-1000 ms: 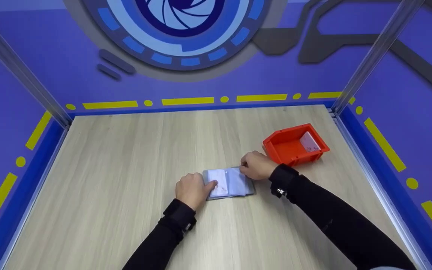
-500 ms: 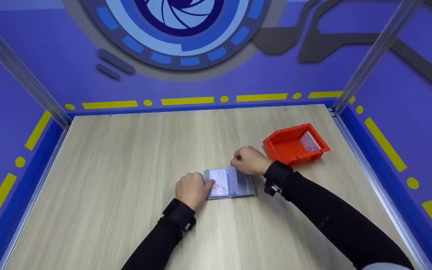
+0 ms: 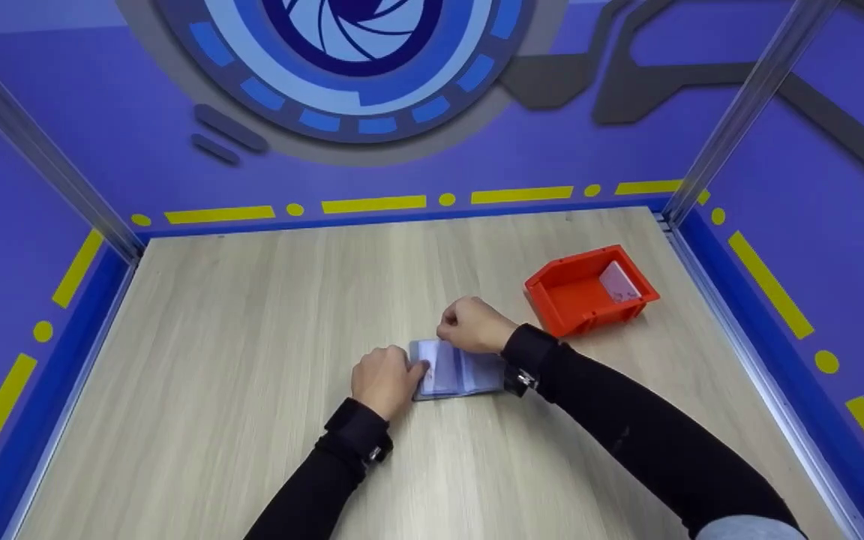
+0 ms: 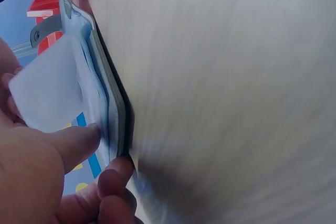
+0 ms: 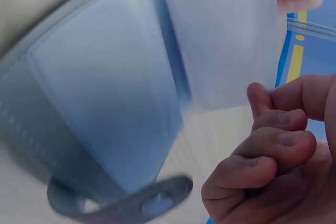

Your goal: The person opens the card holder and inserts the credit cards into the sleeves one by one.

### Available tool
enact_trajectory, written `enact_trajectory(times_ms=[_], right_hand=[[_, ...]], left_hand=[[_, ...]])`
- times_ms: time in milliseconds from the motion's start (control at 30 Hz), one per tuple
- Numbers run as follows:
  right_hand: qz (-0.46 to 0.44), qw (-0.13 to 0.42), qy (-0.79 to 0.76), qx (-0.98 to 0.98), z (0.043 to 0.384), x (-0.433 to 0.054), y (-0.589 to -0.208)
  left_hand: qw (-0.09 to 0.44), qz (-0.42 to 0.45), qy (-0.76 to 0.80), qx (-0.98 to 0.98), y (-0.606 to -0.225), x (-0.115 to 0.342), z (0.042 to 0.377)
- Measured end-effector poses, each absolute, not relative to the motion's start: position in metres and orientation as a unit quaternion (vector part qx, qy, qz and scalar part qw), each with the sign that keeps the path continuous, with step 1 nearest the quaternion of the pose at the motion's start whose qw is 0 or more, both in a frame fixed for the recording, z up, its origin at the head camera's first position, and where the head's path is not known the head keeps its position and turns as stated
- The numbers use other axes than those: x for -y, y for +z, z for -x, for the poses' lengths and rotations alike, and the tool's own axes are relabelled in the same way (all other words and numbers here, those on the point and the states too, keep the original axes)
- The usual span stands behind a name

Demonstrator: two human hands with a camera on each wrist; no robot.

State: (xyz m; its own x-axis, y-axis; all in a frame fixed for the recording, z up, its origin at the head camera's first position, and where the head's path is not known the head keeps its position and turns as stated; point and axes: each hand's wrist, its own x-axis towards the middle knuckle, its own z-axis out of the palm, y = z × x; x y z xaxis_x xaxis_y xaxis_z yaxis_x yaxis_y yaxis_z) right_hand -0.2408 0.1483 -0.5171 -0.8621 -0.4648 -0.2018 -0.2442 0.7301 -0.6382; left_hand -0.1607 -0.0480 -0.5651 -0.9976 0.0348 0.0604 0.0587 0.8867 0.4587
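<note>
A small grey card holder (image 3: 483, 375) with clear plastic sleeves lies spread flat on the table. My left hand (image 3: 383, 381) grips its left edge, thumb on top and fingers beneath, as the left wrist view shows. My right hand (image 3: 479, 325) pinches the far corner of one translucent sleeve page (image 5: 226, 40) between thumb and forefinger, holding it lifted off the rest. Its other fingers are curled in. In the right wrist view a strap with a snap button (image 5: 178, 186) sticks out from the holder's right side. A pale card partly shows under my left thumb.
An orange-red plastic bin (image 3: 601, 319) stands behind and to the right of the card holder, with a pinkish card (image 3: 619, 282) leaning inside at its right end. Blue-purple panels (image 3: 402, 176) wall the wooden table (image 3: 252, 315) at the back and both sides.
My right hand has moved left across the card holder, carrying a sleeve page over toward the left side. My left hand keeps its hold on the left edge.
</note>
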Motion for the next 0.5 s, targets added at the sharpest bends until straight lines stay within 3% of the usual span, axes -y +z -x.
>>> enact_trajectory(times_ms=[233,500], right_hand=[[0.216,0.163,-0.279,-0.921,0.244,-0.130,-0.527],[0.210,0.187,-0.246,-0.928,0.247,-0.122,-0.536]], left_hand=[[0.032,0.023,-0.235,0.971,-0.564,0.051,0.160],[0.023,0.024,-0.241,0.970,-0.561,0.053,0.157]])
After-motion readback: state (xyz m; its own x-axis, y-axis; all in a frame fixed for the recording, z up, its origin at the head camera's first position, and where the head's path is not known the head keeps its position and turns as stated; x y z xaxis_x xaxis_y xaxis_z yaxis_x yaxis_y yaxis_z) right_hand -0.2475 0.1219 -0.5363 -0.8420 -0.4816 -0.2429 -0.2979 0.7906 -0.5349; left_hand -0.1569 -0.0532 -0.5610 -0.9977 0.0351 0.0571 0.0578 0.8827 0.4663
